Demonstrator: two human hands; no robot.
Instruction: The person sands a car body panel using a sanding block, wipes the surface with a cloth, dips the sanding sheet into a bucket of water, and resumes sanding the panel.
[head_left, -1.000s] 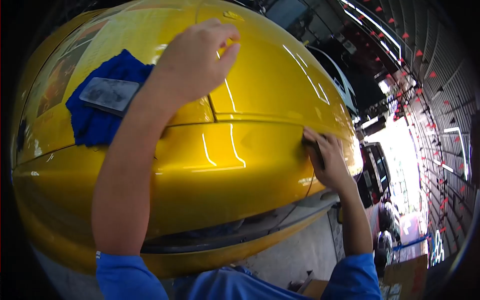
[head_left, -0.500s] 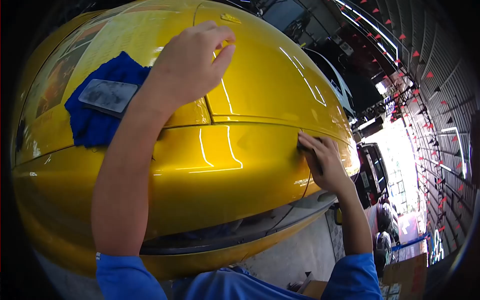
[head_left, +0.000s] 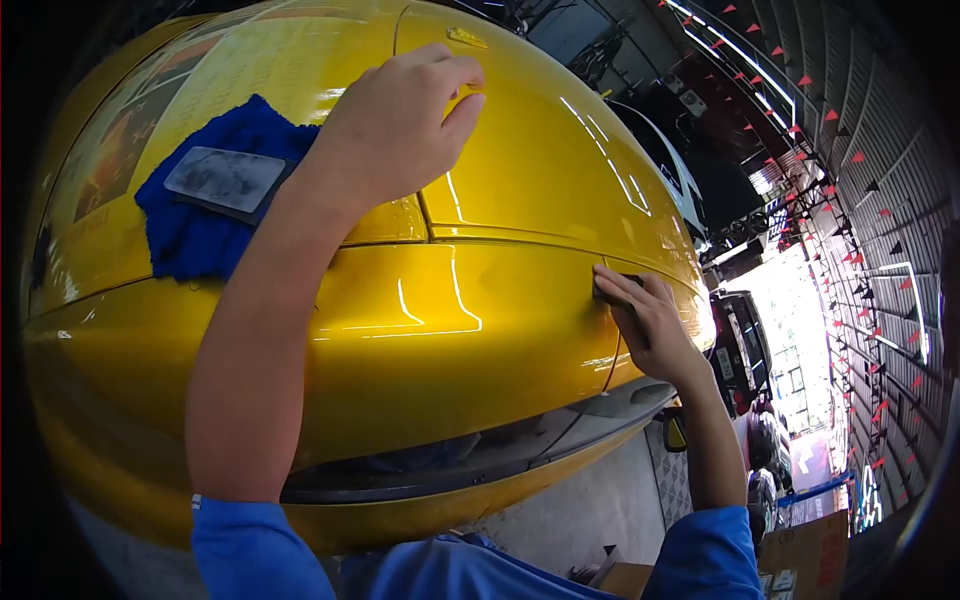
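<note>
A glossy yellow car body (head_left: 540, 190) fills most of the view. Above its surface my left hand (head_left: 410, 125) hovers with the fingers bent and the thumb apart, nothing visible in it. Against the side panel, beside a thin seam, my right hand (head_left: 645, 315) presses a small dark pad (head_left: 612, 292), mostly hidden under the fingers. A blue cloth (head_left: 200, 240) lies crumpled on the car left of my left forearm. On the cloth rests a grey rectangular block (head_left: 225, 175) with a whitish, smudged top.
Behind the car stands a white vehicle (head_left: 655, 150), and a dark vehicle (head_left: 740, 350) is at the right. A cardboard box (head_left: 805, 550) sits at the lower right on the grey floor (head_left: 590, 500). Small flags hang under the ceiling.
My right hand, with the dark pad, has shifted slightly left along the panel. My left hand keeps its bent pose. The view has tilted a little.
</note>
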